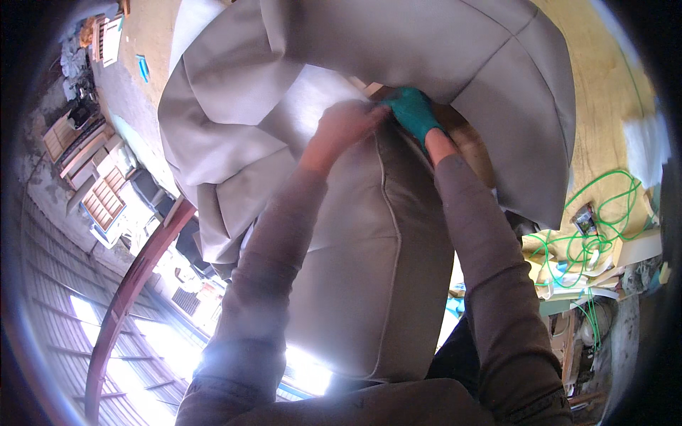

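A large grey upholstery cover (405, 39), sewn in panels, lies bunched and folded back across the far side. Toward me stretches a padded grey upholstered section (348, 284) with a raised seam running along its length. My bare left hand (347, 126) is closed at the far end of that seam, its fingertips gripping the grey material. Right beside it, my right hand (412, 113) in a green glove is closed on the same edge. Its fingertips are partly hidden. Under the cover, a brown wooden frame part (469, 145) shows to the right of the gloved hand.
The piece rests on a yellowish work surface (604, 92). A tangled green hose or cord (604, 234) lies at the right among scraps. A reddish beam (135, 291) curves along the left, with wooden crates (104, 197) and clutter beyond it.
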Demonstrator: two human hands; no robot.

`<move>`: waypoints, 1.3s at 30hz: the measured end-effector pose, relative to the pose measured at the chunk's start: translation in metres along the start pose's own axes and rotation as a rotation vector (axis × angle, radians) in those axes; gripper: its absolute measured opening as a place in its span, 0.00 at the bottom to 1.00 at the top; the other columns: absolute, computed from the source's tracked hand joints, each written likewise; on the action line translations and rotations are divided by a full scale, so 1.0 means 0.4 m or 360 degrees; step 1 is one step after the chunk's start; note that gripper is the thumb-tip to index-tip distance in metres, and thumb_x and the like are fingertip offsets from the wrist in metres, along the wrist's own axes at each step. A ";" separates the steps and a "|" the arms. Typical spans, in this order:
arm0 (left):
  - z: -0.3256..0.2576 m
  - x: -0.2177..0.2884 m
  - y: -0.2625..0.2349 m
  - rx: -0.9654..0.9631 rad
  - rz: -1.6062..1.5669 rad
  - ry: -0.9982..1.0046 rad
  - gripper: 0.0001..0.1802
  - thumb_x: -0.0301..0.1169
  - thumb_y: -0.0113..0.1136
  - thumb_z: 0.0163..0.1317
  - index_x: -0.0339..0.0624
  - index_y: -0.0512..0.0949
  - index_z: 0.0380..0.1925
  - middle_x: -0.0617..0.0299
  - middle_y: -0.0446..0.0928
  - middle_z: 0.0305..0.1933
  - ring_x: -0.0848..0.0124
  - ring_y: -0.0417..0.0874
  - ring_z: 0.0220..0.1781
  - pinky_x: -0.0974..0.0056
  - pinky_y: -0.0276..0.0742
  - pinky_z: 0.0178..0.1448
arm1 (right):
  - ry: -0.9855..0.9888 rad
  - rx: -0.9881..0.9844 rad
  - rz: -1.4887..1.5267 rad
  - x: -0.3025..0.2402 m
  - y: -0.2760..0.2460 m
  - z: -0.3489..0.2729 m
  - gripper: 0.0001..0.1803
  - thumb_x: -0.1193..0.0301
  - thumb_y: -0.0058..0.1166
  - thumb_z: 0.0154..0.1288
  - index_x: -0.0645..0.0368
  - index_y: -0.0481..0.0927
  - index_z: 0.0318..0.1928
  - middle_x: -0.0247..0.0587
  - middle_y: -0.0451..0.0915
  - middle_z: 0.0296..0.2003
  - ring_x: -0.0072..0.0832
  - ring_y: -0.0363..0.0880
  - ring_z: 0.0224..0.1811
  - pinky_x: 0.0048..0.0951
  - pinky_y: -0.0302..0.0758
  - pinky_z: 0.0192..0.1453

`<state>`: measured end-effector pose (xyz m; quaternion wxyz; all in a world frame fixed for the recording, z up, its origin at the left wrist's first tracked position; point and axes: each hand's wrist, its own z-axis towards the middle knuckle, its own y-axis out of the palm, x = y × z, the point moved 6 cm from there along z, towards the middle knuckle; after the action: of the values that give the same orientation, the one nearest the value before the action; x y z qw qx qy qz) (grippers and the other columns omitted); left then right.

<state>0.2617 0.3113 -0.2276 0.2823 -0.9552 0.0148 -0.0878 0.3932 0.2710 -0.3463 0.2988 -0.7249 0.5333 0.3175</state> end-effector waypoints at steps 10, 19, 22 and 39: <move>0.007 0.004 0.014 0.0175 -0.0181 0.0151 0.19 0.43 0.59 0.68 0.39 0.90 0.42 0.43 0.88 0.48 0.44 0.89 0.49 0.43 0.83 0.56 | -0.0203 -0.0217 -0.0267 -0.020 -0.065 -0.175 0.19 0.57 0.57 0.75 0.62 0.85 0.47 0.60 0.87 0.43 0.57 0.86 0.46 0.52 0.80 0.51; 0.064 -0.006 0.061 0.0197 -0.0110 0.0183 0.19 0.42 0.61 0.67 0.37 0.89 0.41 0.40 0.88 0.46 0.43 0.89 0.49 0.42 0.83 0.57 | -0.0144 0.0104 -0.0572 0.040 -0.027 -0.216 0.15 0.60 0.53 0.77 0.58 0.85 0.43 0.59 0.86 0.44 0.61 0.84 0.46 0.57 0.80 0.47; 0.070 -0.029 0.080 0.0325 -0.0189 0.0033 0.20 0.44 0.61 0.68 0.37 0.90 0.40 0.41 0.88 0.43 0.42 0.89 0.46 0.42 0.84 0.54 | -0.0210 0.0241 -0.0531 0.037 -0.025 -0.201 0.15 0.60 0.53 0.77 0.58 0.85 0.41 0.59 0.86 0.44 0.62 0.84 0.46 0.59 0.79 0.48; 0.015 -0.021 0.091 -0.0047 -0.0412 0.0067 0.30 0.55 0.57 0.73 0.35 0.88 0.47 0.40 0.88 0.48 0.45 0.90 0.51 0.45 0.83 0.57 | -0.0037 0.0411 -0.0500 0.051 -0.022 -0.206 0.16 0.59 0.49 0.78 0.55 0.86 0.42 0.58 0.87 0.45 0.63 0.84 0.46 0.63 0.79 0.48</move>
<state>0.2552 0.2847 -0.2536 0.2541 -0.9511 -0.1015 -0.1434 0.4181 0.1977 -0.3104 0.4413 -0.7511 0.4465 0.2045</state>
